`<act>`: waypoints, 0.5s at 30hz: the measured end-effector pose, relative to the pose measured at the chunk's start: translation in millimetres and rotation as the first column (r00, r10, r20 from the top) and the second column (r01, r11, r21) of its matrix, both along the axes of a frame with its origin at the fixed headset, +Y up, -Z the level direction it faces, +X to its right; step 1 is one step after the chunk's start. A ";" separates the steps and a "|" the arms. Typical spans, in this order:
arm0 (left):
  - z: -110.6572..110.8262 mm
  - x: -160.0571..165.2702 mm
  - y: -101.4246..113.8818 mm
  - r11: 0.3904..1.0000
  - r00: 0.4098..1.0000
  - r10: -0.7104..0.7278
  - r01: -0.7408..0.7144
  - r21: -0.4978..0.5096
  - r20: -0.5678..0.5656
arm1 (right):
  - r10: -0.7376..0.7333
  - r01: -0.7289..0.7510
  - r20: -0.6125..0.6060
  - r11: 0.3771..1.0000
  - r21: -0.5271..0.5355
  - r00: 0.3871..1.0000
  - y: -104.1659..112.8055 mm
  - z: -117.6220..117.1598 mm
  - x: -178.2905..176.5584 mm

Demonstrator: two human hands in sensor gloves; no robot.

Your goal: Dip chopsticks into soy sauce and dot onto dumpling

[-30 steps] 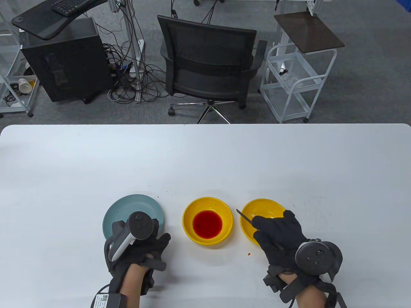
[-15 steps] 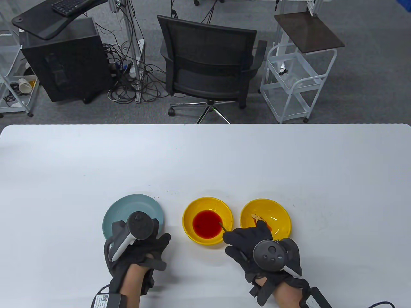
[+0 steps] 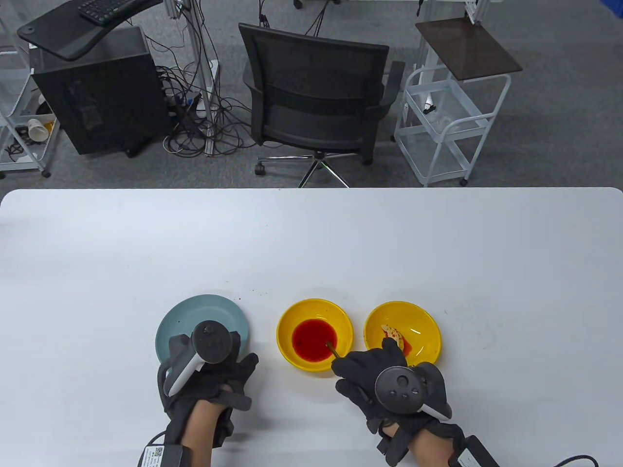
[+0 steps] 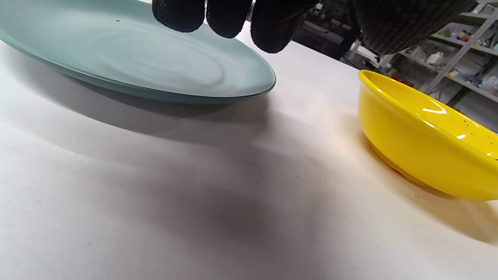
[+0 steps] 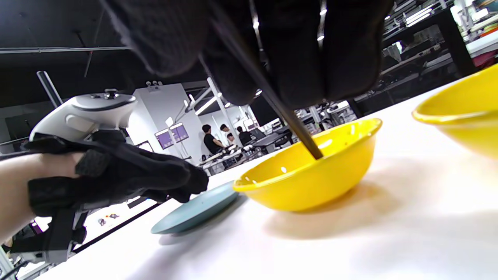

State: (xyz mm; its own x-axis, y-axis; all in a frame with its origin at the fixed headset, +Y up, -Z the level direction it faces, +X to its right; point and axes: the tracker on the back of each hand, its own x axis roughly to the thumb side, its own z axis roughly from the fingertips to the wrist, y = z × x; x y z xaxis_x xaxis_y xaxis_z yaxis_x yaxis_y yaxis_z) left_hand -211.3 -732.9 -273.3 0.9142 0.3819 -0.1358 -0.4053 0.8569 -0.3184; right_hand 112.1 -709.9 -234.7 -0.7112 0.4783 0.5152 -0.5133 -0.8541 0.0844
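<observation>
A yellow bowl (image 3: 340,311) with red sauce (image 3: 311,338) stands at the table's middle front. A second yellow bowl (image 3: 423,323) to its right holds a pale dumpling (image 3: 392,333) with red stains. My right hand (image 3: 375,377) grips dark chopsticks (image 3: 332,349). Their tips reach into the sauce bowl, seen in the right wrist view (image 5: 295,128) going below the rim. My left hand (image 3: 209,374) rests at the near edge of a teal plate (image 3: 214,306), holding nothing; its fingertips (image 4: 227,17) hang just above the plate's rim.
The teal plate (image 4: 155,66) lies left of the sauce bowl (image 4: 420,151). Small red spots mark the white table (image 3: 311,243) behind the bowls. An office chair (image 3: 316,97) and a white cart (image 3: 448,121) stand beyond the table's far edge.
My right hand moved left from the dumpling bowl to the sauce bowl, baring the dumpling. The chopstick tips went into the red sauce. The left hand stayed still.
</observation>
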 end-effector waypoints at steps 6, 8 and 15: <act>-0.2 0.1 -0.4 1.000 1.000 -0.003 0.003 -0.005 0.000 | -0.002 0.002 -0.011 1.000 -0.006 1.000 -0.2 -0.2 0.1; -0.4 0.1 -0.5 1.000 1.000 -0.003 0.003 -0.006 -0.001 | -0.003 0.002 -0.015 1.000 -0.007 1.000 -0.2 -0.3 -0.1; -0.7 2.1 -1.2 1.000 1.000 -0.024 0.024 -0.008 0.008 | -0.004 0.004 -0.020 1.000 -0.010 1.000 -0.1 -0.4 0.3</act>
State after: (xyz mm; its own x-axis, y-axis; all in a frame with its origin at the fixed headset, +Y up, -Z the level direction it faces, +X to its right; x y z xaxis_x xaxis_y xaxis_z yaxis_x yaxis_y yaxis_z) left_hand -209.2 -734.1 -274.0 0.9242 0.3584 -0.1317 -0.3818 0.8640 -0.3282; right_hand 112.4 -710.0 -235.1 -0.6992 0.4863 0.5241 -0.5146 -0.8512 0.1033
